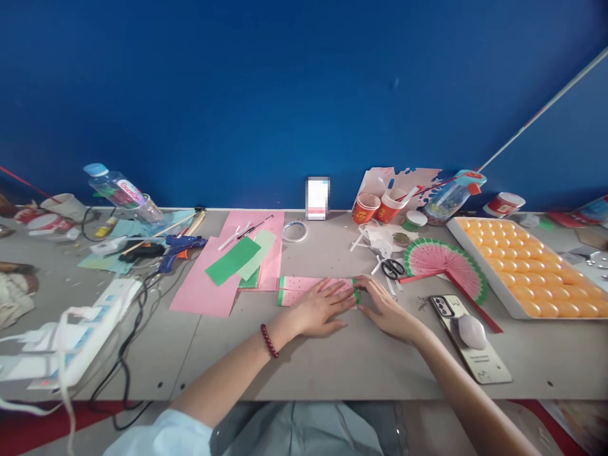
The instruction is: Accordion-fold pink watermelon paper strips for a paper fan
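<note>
Perhaps uneven pressure could crease the pink strip below frame centre, where the left grip lies flat and the right grip meets its right end, thumb and fingers apart.

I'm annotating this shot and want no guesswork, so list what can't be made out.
All in the head view:
Pink strip, middle: under the left hand.
Its green right end: partly covered by the right hand.
Upright screen by the wall: pixelated, unreadable.
Phone: partly under a white rounded object; lettering too small.
Tray of orange domes: right end cut off by the picture's edge.
</note>
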Demonstrator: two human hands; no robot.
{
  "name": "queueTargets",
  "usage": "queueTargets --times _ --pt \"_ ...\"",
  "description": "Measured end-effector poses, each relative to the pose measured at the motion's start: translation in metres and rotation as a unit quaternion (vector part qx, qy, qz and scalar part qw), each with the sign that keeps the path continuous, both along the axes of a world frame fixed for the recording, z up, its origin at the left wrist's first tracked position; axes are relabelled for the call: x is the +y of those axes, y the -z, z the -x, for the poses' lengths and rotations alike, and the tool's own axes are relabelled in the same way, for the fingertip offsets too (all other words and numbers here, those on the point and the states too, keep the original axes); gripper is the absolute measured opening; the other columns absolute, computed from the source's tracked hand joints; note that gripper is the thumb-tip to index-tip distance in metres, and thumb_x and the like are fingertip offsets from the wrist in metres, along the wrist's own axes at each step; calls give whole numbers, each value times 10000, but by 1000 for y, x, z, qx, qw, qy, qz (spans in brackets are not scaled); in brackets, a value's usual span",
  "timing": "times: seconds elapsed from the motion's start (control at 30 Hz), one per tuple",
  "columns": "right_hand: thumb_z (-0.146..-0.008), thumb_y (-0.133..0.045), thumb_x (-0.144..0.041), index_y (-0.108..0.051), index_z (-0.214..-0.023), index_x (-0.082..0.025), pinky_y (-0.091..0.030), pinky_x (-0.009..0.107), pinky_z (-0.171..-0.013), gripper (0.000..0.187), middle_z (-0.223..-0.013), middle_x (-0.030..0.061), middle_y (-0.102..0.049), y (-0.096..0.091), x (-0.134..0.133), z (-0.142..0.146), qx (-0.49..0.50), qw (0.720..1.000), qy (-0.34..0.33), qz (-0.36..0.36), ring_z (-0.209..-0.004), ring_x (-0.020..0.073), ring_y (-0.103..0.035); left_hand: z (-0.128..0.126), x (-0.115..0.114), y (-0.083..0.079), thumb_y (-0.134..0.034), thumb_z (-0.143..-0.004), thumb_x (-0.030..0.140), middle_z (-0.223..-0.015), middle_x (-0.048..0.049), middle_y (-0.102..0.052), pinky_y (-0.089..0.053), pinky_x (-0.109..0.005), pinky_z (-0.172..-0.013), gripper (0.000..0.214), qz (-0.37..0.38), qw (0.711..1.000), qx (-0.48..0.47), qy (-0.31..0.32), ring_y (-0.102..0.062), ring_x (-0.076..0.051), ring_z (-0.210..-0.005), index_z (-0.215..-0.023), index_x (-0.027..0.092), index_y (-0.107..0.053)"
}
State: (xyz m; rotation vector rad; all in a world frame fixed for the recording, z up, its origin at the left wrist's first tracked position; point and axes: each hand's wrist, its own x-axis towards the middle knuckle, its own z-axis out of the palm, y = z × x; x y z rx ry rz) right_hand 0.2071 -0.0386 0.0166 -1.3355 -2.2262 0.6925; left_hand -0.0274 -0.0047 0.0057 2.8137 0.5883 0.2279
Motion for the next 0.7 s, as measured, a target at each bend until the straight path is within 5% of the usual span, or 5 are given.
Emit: queueTargets --times 0.23,0.43,0.6,0.7 --pt "-848 -470 -179 -412 -1305 -276 -348 464 -1072 471 -1366 91 -423 -1 0 0 -17 1000 -4 -6 -1309 243 -376 8 -3 -6 -297 -932 573 -1544 -58 -197 -100 -377 -1174 704 -3 1000 -8 -6 -136 -197 -1434 -1499 199 -111" --pt "-859 -476 -194 -399 -1346 -293 -338 459 -1084 503 -1398 82 -390 3 0 0 -36 999 2 0 -1322 242 -358 34 -9 -5 -337 -905 613 -1548 -64 -185 -157 -397 -1163 757 28 998 4 -63 -189 -240 -1420 -1500 211 -99" --pt "-851 -509 -213 -486 -1288 -281 -356 465 -1068 442 -1373 85 -416 -1 1 2 -37 999 7 -8 -1286 251 -403 46 -6 -20 -340 -963 453 -1548 -67 -194 -264 -352 -1136 641 68 993 -36 -86 -234 -206 -1409 -1501 223 -77" --pt "-873 -500 -245 -534 -1244 -273 -402 457 -1023 374 -1284 85 -509 -8 6 3 -31 999 11 -18 -1203 250 -486 53 2 -28 -417 -943 272 -1499 -34 -338 -332 -373 -1100 521 42 984 -79 -157 -334 -199 -1361 -1445 276 -276"
